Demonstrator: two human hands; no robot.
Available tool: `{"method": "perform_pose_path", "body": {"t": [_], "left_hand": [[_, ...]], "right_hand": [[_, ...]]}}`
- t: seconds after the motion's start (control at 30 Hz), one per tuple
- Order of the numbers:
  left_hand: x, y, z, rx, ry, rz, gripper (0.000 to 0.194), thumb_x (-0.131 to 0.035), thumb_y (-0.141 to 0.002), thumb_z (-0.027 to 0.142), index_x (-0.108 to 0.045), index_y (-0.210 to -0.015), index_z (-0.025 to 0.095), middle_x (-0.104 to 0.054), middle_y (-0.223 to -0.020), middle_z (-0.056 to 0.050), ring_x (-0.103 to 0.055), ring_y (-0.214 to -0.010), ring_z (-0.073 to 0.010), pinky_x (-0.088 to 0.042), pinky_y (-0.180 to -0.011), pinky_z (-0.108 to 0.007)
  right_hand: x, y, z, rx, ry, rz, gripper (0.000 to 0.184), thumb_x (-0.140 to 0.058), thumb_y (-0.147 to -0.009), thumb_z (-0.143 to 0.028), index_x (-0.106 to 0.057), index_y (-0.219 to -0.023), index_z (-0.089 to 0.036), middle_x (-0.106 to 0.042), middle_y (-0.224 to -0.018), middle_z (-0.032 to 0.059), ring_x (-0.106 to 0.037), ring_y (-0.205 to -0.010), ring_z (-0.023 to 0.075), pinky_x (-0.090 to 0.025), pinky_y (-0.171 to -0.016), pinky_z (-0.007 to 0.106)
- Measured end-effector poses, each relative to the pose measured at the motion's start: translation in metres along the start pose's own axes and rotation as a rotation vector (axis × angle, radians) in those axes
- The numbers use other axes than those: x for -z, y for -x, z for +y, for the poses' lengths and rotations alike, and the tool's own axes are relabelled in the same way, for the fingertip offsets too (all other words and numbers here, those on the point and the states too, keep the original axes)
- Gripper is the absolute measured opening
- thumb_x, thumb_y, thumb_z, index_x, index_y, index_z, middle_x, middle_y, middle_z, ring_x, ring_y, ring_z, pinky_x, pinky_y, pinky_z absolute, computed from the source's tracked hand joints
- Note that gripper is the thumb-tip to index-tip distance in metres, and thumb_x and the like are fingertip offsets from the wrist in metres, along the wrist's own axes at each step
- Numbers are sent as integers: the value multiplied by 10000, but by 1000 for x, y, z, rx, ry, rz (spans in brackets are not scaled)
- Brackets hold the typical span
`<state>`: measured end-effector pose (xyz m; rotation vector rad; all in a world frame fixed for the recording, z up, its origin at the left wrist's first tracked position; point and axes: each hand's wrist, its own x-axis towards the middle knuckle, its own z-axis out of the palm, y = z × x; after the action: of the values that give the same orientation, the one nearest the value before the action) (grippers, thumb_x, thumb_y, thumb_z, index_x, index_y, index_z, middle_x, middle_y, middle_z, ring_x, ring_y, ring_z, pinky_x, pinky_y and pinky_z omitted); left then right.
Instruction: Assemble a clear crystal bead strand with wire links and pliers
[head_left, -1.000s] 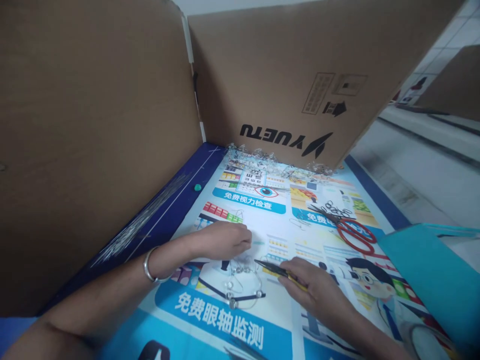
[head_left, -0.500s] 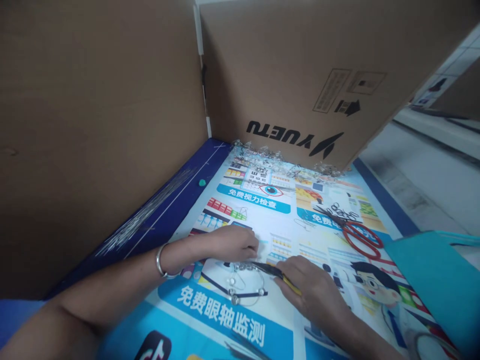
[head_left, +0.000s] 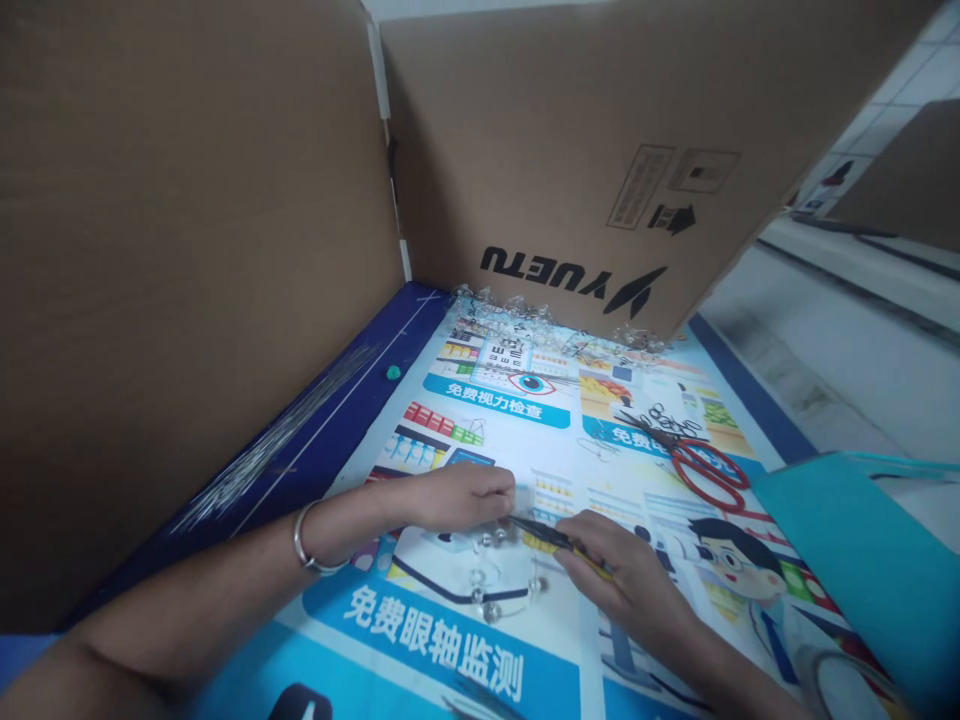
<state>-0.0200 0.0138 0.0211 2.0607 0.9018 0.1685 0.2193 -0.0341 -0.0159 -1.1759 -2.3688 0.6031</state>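
My left hand (head_left: pixel 466 497), with a silver bangle (head_left: pixel 301 540) on the wrist, is closed in a pinch at the end of a strand of clear round beads (head_left: pixel 491 611) on thin wire. The strand hangs in a loose loop below the fingers, above the printed sheet. Pliers (head_left: pixel 546 533) with dark jaws and yellow-edged handles sit in my closed right hand (head_left: pixel 613 560). Their tips touch or nearly touch my left fingertips. The exact spot they grip is too small to make out.
Red-handled scissors (head_left: pixel 709 472) lie to the right, beside small dark rings (head_left: pixel 667 420). Clear beaded pieces (head_left: pixel 555 335) line the base of the cardboard wall (head_left: pixel 555 130). Straight wires (head_left: pixel 277 430) lie on the left. A teal folder-like object (head_left: pixel 847 540) is at right; a metal tool (head_left: pixel 484 700) lies nearest me.
The view has shifted slightly. The bead loop has swung a little to the right and shows more beads just under my left fingers. Both hands keep nearly the same hold.
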Motion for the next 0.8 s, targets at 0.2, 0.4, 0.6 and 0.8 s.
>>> {"method": "perform_pose_path", "body": {"t": [0.2, 0.4, 0.6, 0.8], "left_hand": [[-12, -2, -4, 23, 593, 8, 249, -413, -879, 413, -442, -793, 182, -535, -714, 26, -490, -639, -103, -357, -591, -203], [-14, -2, 0, 61, 873, -4, 264, -563, -808, 388, -538, -868, 133, -618, -763, -32, -552, -645, -110, -382, -635, -231], [-17, -1, 3, 116, 882, -10, 226, -630, -749, 333, -618, -738, 107, -620, -705, -20, -517, -558, -82, -384, -582, -211], [-22, -2, 3, 183, 910, 38, 213, -648, -716, 320, -634, -703, 108, -612, -640, -14, -495, -527, -78, -371, -549, -200]], "right_hand": [[5, -2, -3, -81, -102, 30, 158, -437, -876, -291, -573, -882, -211, -596, -752, 25, -565, -693, 164, -435, -602, 263], [7, -3, -5, -136, -146, 56, 165, -437, -870, -278, -566, -791, -211, -573, -710, 3, -547, -653, 154, -401, -573, 248], [8, -2, -7, -125, -196, 66, 197, -433, -876, -283, -561, -748, -206, -559, -678, -1, -540, -644, 152, -389, -569, 243], [7, -1, -5, -111, -201, 66, 176, -440, -877, -270, -560, -765, -208, -575, -710, 5, -543, -681, 156, -395, -592, 252]]}}
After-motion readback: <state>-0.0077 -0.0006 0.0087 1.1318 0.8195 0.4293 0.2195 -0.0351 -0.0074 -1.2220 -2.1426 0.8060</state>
